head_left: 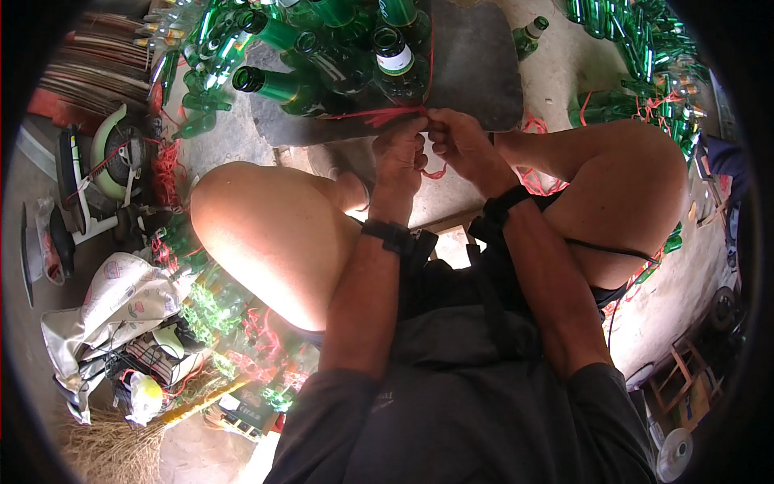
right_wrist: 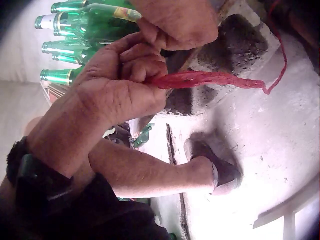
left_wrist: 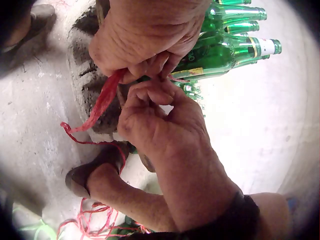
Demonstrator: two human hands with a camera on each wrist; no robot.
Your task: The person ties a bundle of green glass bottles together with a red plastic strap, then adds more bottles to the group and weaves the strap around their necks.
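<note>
In the head view, a cluster of green glass bottles (head_left: 401, 77) stands on a dark flat slab (head_left: 476, 64). Red plastic twine (head_left: 385, 115) runs along the near side of the bottles. Close together at the slab's near edge, my left hand (head_left: 397, 157) and right hand (head_left: 466, 149) pinch the twine with curled fingers. In the right wrist view, a flattened bundle of the twine (right_wrist: 210, 79) comes out of my left hand (right_wrist: 117, 85) and trails off as a thin strand. Fingers hide the spot where the strands meet.
More green bottles (head_left: 629, 40) lie heaped at the back right and back left (head_left: 210, 60). Tangled red twine (head_left: 167, 169) sits on the floor at left, near a wheeled scooter-like thing (head_left: 117, 157). Bent knees flank the arms; a pale bag (head_left: 121, 294) lies at lower left.
</note>
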